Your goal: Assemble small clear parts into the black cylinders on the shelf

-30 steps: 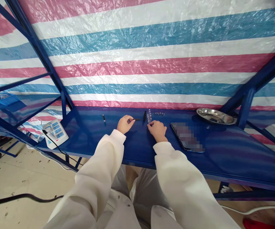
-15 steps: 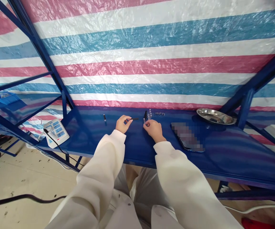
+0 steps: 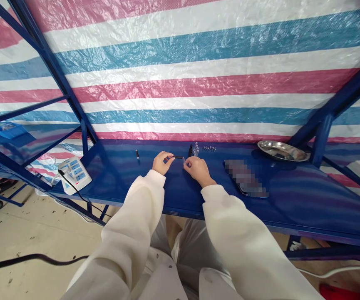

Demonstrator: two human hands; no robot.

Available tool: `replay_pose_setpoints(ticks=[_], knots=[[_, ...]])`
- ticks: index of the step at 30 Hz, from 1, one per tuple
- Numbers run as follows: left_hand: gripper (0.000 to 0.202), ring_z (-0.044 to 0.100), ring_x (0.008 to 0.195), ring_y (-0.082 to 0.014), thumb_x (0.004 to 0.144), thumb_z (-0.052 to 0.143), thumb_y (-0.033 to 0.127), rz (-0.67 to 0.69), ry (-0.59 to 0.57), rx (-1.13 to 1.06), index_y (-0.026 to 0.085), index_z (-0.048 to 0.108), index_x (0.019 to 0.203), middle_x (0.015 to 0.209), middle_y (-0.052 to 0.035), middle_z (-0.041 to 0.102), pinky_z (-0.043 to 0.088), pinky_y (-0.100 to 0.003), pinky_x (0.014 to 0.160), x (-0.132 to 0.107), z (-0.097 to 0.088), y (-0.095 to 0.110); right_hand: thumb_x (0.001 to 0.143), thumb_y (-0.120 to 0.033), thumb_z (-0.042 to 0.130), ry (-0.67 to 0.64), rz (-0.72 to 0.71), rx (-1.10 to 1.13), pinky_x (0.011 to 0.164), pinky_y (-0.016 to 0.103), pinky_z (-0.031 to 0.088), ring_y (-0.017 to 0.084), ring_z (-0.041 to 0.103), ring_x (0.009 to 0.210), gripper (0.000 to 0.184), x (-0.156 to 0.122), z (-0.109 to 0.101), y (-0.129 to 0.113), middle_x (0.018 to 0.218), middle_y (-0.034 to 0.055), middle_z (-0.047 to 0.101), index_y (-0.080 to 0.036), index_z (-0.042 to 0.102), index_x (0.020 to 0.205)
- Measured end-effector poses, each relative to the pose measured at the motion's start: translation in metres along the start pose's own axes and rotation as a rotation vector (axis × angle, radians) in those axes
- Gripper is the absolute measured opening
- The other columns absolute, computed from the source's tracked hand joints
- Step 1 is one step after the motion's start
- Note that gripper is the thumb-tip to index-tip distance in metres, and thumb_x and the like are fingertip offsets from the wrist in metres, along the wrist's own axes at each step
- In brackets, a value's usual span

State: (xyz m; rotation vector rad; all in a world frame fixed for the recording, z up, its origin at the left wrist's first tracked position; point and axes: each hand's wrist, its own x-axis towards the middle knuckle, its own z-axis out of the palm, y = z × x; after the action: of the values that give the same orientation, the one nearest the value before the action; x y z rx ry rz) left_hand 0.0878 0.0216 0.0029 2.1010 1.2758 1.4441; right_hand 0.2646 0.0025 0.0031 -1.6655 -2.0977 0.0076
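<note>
My left hand (image 3: 161, 163) pinches a thin black stick-like tube (image 3: 177, 157) between thumb and fingertips, its free end pointing right. Facing it, my right hand (image 3: 199, 167) grips a small clear, cap-like piece (image 3: 184, 159) in its fingertips. The clear piece is close to the tube's end; whether they touch I cannot tell. Just beyond my right hand stand a row of small black pieces (image 3: 190, 150) and a row of small clear pieces (image 3: 196, 149). Several small shiny pieces (image 3: 209, 148) lie to their right. A short black-and-clear tube (image 3: 137, 154) lies left of my left hand.
On the blue table (image 3: 117, 175), a dark phone-like slab (image 3: 247, 179), blurred out, lies right of my hands. Farther right is an oval metal tray (image 3: 282, 156). A white power strip (image 3: 75, 177) with a black cable sits at the left end. Blue frame posts flank both sides.
My right hand has moved left, away from the standing rows, bringing the clear piece up to the black tube's end. My left hand has stayed nearly in place.
</note>
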Motion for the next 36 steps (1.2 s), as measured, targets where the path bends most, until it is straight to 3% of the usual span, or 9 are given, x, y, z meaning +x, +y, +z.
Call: replay_pose_setpoints(ticks=[9, 12, 17, 22, 36], knots=[[0.028, 0.059, 0.073, -0.0101, 0.084, 0.052, 0.03, 0.116, -0.094, 0.017, 0.021, 0.065, 0.107, 0.094, -0.0054, 0.065, 0.05, -0.024, 0.069, -0.003, -0.001, 0.007, 0.081, -0.02, 0.046, -0.016, -0.018, -0.095, 0.068, 0.03, 0.027, 0.02, 0.055, 0.081, 0.014, -0.003, -0.005, -0.007, 0.085, 0.0083, 0.064, -0.016, 0.059, 0.077], [0.025, 0.06, 0.08, -0.0124, 0.083, 0.055, 0.031, 0.149, -0.128, 0.01, 0.021, 0.068, 0.102, 0.095, -0.0065, 0.065, 0.051, -0.025, 0.069, -0.004, 0.0, 0.007, 0.081, -0.019, 0.046, -0.003, -0.026, -0.093, 0.068, 0.03, 0.026, 0.02, 0.055, 0.081, 0.014, -0.004, -0.007, -0.009, 0.085, 0.009, 0.064, -0.015, 0.06, 0.078], [0.02, 0.058, 0.066, -0.0093, 0.076, 0.064, 0.03, 0.1, -0.151, -0.029, 0.019, 0.069, 0.091, 0.093, -0.0065, 0.064, 0.05, -0.024, 0.06, -0.004, 0.004, 0.005, 0.081, -0.02, 0.047, 0.027, -0.075, -0.073, 0.068, 0.03, 0.025, 0.019, 0.054, 0.078, 0.014, -0.004, -0.007, -0.011, 0.082, 0.0076, 0.064, -0.016, 0.06, 0.08], [0.019, 0.058, 0.064, -0.0093, 0.072, 0.067, 0.032, 0.057, -0.145, -0.121, 0.016, 0.068, 0.083, 0.091, -0.0072, 0.064, 0.048, -0.022, 0.054, -0.003, 0.006, 0.003, 0.082, -0.023, 0.047, 0.064, -0.123, -0.017, 0.067, 0.029, 0.026, 0.018, 0.054, 0.074, 0.015, -0.004, -0.006, -0.011, 0.077, 0.0063, 0.062, -0.016, 0.06, 0.079], [0.021, 0.057, 0.064, -0.0101, 0.071, 0.067, 0.035, -0.068, -0.12, -0.188, 0.015, 0.066, 0.075, 0.083, -0.0056, 0.063, 0.047, -0.024, 0.056, -0.001, 0.008, 0.0, 0.082, -0.025, 0.046, 0.152, -0.153, 0.187, 0.066, 0.027, 0.031, 0.015, 0.051, 0.066, 0.016, -0.005, -0.002, -0.019, 0.066, 0.0022, 0.054, -0.017, 0.058, 0.075]])
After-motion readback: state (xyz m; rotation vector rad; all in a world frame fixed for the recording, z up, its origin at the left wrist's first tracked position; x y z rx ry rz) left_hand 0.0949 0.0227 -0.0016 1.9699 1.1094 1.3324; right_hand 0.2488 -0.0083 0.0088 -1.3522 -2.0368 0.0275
